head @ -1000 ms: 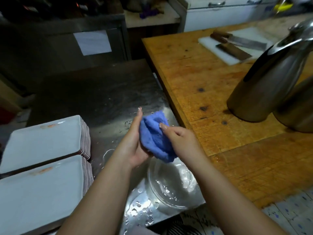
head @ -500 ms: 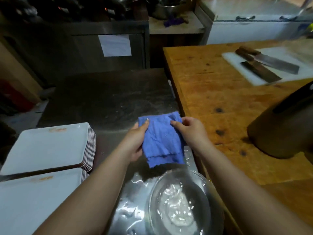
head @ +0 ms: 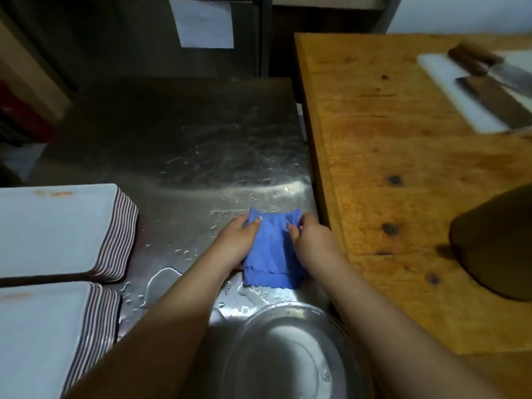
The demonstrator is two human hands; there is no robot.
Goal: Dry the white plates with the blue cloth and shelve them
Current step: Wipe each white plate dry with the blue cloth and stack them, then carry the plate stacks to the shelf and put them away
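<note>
Blue cloth (head: 270, 251) pinched at its far corners, left hand (head: 236, 243) and right hand (head: 312, 240) fingers clamped on it, likely readying it for the stacked white plates (head: 54, 226) at left.

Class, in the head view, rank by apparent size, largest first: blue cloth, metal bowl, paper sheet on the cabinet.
1. metal bowl, nearest the camera, so inflated
2. blue cloth and paper sheet: too alike to rank

The blue cloth (head: 270, 251) looks soft and matt. Under it the metal counter (head: 184, 156) is scuffed, wet and glossy. Left of the cloth, white plates (head: 54, 228) look smooth; right of it, the wooden table (head: 403, 168) is rough and knotted.
</note>
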